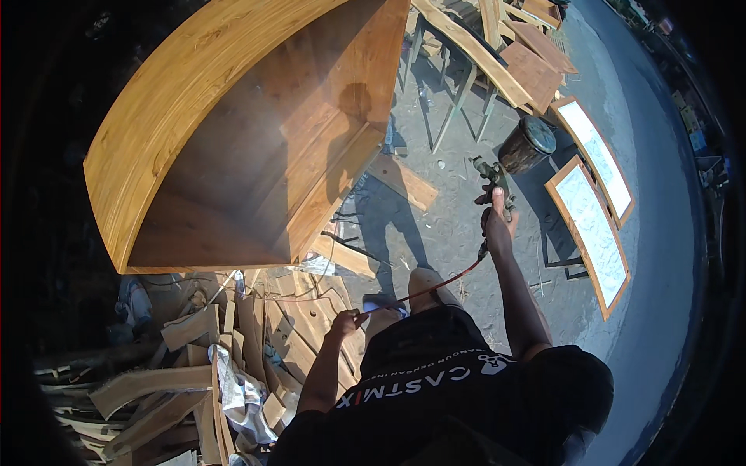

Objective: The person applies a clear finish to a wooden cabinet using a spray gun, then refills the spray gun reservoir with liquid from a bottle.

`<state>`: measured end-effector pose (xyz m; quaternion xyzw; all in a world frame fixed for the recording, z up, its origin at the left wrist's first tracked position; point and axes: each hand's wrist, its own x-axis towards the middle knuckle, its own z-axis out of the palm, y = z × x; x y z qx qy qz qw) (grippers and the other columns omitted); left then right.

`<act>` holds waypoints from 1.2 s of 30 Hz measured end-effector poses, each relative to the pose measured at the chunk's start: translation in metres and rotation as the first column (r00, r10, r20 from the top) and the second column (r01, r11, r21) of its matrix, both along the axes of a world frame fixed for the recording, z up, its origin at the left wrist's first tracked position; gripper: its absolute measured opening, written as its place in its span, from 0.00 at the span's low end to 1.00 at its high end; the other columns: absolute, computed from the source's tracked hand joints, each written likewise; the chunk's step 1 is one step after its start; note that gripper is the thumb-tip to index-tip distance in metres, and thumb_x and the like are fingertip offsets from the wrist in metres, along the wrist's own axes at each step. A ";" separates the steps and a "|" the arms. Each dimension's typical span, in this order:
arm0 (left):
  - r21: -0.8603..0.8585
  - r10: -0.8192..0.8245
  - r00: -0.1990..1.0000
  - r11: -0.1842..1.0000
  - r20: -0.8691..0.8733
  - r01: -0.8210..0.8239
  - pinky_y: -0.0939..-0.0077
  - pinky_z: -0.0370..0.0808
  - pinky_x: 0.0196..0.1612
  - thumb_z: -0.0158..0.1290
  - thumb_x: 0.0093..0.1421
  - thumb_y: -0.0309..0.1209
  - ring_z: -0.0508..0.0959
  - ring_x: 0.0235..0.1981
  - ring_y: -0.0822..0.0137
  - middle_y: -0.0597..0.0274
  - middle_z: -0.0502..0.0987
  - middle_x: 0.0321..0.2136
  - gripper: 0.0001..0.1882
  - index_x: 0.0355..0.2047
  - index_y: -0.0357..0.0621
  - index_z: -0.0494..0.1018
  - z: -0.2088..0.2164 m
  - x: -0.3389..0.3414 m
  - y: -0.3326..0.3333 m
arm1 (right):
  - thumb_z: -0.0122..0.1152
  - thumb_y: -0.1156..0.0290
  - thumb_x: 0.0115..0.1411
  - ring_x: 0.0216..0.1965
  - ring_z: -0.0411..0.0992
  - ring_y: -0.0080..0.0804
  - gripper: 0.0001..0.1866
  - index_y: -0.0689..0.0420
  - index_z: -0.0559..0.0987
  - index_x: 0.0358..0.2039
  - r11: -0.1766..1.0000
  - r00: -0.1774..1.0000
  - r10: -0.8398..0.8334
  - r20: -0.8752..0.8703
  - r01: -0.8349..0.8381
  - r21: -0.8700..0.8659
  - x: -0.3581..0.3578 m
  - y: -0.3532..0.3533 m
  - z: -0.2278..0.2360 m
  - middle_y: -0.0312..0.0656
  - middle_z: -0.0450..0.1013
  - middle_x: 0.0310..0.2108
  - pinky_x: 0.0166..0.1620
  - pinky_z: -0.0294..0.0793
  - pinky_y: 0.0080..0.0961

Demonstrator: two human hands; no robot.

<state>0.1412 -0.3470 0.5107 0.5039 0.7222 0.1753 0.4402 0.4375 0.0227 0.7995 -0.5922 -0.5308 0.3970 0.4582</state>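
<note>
My right hand (500,221) is closed round the handle of a spray gun (487,168), held out to the right of the wooden cabinet. A thin red hose (435,289) runs from below the gun across to my left hand (346,322), whose fingers pinch it in front of my body. The large open-fronted cabinet (167,109), orange-brown and with a curved near edge, fills the upper left. Pale haze hangs inside it, and my shadow falls across its inner boards. My right fingers partly hide the gun's trigger.
A dark, stained drum (528,145) stands just past the gun. Two wood-framed panels with pale faces (588,233) lean at the right, beside the paved road (660,194). Planks rest on trestles (458,101) at the far side. Wood offcuts (163,388) heap up at lower left.
</note>
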 end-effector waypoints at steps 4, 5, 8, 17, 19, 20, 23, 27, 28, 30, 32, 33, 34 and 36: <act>-0.260 -0.165 0.937 0.962 -0.308 0.084 0.50 0.79 0.41 0.59 0.65 0.59 0.84 0.36 0.42 0.46 0.82 0.29 0.29 0.32 0.41 0.79 -0.028 -0.082 -0.131 | 0.58 0.35 0.69 0.23 0.76 0.32 0.38 0.66 0.85 0.29 0.982 0.905 -0.191 0.381 0.177 0.071 0.049 0.035 -0.052 0.43 0.77 0.20 0.31 0.72 0.35; -0.340 -0.205 0.906 0.938 -0.370 0.074 0.50 0.79 0.42 0.57 0.67 0.58 0.84 0.37 0.42 0.45 0.83 0.30 0.28 0.34 0.41 0.79 -0.021 -0.091 -0.141 | 0.59 0.35 0.68 0.25 0.77 0.35 0.39 0.66 0.84 0.28 0.972 0.881 -0.229 0.414 0.227 0.054 0.064 0.042 -0.078 0.45 0.77 0.20 0.33 0.73 0.38; -0.285 -0.085 0.898 0.957 -0.432 -0.046 0.48 0.79 0.39 0.53 0.70 0.54 0.84 0.36 0.42 0.43 0.81 0.29 0.26 0.34 0.41 0.77 0.004 -0.113 -0.147 | 0.61 0.34 0.66 0.29 0.80 0.45 0.40 0.68 0.84 0.27 0.929 0.838 -0.239 0.490 0.344 -0.136 0.082 0.064 -0.173 0.51 0.79 0.22 0.39 0.77 0.43; -0.098 0.417 0.837 0.874 -0.354 -0.477 0.51 0.71 0.30 0.53 0.74 0.46 0.79 0.29 0.39 0.41 0.77 0.25 0.21 0.33 0.40 0.74 0.029 -0.119 -0.019 | 0.62 0.43 0.69 0.27 0.81 0.43 0.31 0.67 0.85 0.37 0.976 0.932 -0.135 0.338 0.184 -0.118 -0.024 0.171 -0.334 0.55 0.80 0.24 0.34 0.76 0.40; -0.125 0.401 0.844 0.875 -0.358 -0.468 0.50 0.71 0.30 0.52 0.74 0.47 0.80 0.28 0.38 0.43 0.78 0.24 0.20 0.34 0.42 0.75 0.011 -0.119 0.010 | 0.61 0.51 0.72 0.26 0.81 0.35 0.24 0.64 0.85 0.40 0.994 0.929 -0.078 0.362 0.103 -0.049 -0.057 0.198 -0.336 0.49 0.81 0.24 0.33 0.76 0.36; -0.146 0.387 0.845 0.874 -0.369 -0.464 0.49 0.71 0.30 0.52 0.74 0.47 0.80 0.28 0.39 0.44 0.78 0.24 0.20 0.34 0.44 0.75 0.001 -0.124 0.023 | 0.61 0.52 0.72 0.26 0.80 0.34 0.23 0.63 0.84 0.42 0.998 0.942 -0.058 0.331 0.065 -0.009 -0.078 0.212 -0.341 0.48 0.81 0.24 0.33 0.76 0.35; -0.081 0.378 0.812 0.886 -0.444 -0.457 0.50 0.75 0.31 0.51 0.74 0.49 0.82 0.29 0.41 0.48 0.81 0.26 0.19 0.35 0.48 0.78 -0.017 -0.136 0.077 | 0.61 0.57 0.72 0.27 0.80 0.30 0.19 0.62 0.84 0.47 0.988 0.988 0.069 0.138 -0.087 0.130 -0.145 0.250 -0.357 0.45 0.81 0.25 0.34 0.76 0.34; 0.176 0.526 0.718 0.844 -0.456 -0.507 0.55 0.77 0.31 0.54 0.73 0.43 0.84 0.28 0.47 0.49 0.82 0.26 0.15 0.35 0.46 0.79 -0.080 -0.167 0.102 | 0.63 0.56 0.72 0.29 0.78 0.25 0.20 0.64 0.84 0.46 0.931 0.936 0.350 0.030 -0.352 0.101 -0.256 0.274 -0.373 0.41 0.80 0.25 0.35 0.76 0.29; 0.248 0.574 0.715 0.818 -0.399 -0.518 0.56 0.78 0.31 0.55 0.73 0.41 0.84 0.28 0.47 0.48 0.81 0.25 0.14 0.35 0.44 0.79 -0.095 -0.175 0.109 | 0.62 0.56 0.73 0.30 0.72 0.20 0.20 0.63 0.85 0.36 0.924 0.920 0.373 -0.121 -0.356 0.138 -0.296 0.265 -0.357 0.35 0.77 0.24 0.37 0.71 0.25; 0.394 0.630 0.706 0.768 -0.323 -0.505 0.59 0.78 0.31 0.55 0.73 0.38 0.84 0.27 0.47 0.46 0.81 0.25 0.14 0.36 0.40 0.78 -0.114 -0.194 0.133 | 0.62 0.56 0.73 0.30 0.72 0.21 0.20 0.62 0.85 0.36 0.867 0.883 0.466 -0.048 -0.446 0.221 -0.355 0.286 -0.385 0.35 0.78 0.25 0.37 0.72 0.26; 0.421 0.689 0.637 0.721 -0.347 -0.550 0.60 0.78 0.31 0.56 0.72 0.36 0.85 0.29 0.48 0.47 0.82 0.26 0.12 0.38 0.39 0.78 -0.134 -0.200 0.128 | 0.63 0.54 0.72 0.29 0.73 0.22 0.21 0.62 0.85 0.36 0.804 0.805 0.590 -0.056 -0.580 0.131 -0.412 0.272 -0.378 0.36 0.79 0.25 0.37 0.73 0.27; 0.455 0.699 0.622 0.709 -0.353 -0.539 0.61 0.78 0.32 0.56 0.72 0.36 0.85 0.29 0.49 0.46 0.82 0.26 0.12 0.38 0.39 0.77 -0.140 -0.203 0.130 | 0.64 0.52 0.71 0.29 0.74 0.24 0.22 0.62 0.85 0.36 0.766 0.759 0.642 -0.111 -0.626 0.146 -0.437 0.274 -0.393 0.36 0.79 0.25 0.37 0.73 0.28; 0.473 0.708 0.617 0.698 -0.344 -0.537 0.62 0.78 0.33 0.55 0.73 0.36 0.85 0.28 0.52 0.48 0.82 0.26 0.12 0.39 0.39 0.77 -0.144 -0.205 0.135 | 0.65 0.50 0.71 0.29 0.75 0.25 0.23 0.62 0.85 0.36 0.732 0.713 0.682 -0.163 -0.663 0.159 -0.459 0.282 -0.415 0.36 0.80 0.25 0.37 0.74 0.28; 0.487 0.732 0.588 0.675 -0.345 -0.554 0.64 0.78 0.34 0.55 0.73 0.36 0.86 0.29 0.56 0.50 0.83 0.27 0.12 0.40 0.38 0.77 -0.148 -0.203 0.129 | 0.66 0.49 0.70 0.24 0.72 0.24 0.22 0.56 0.86 0.50 0.691 0.708 0.706 0.034 -0.698 0.188 -0.503 0.286 -0.454 0.34 0.77 0.24 0.31 0.73 0.29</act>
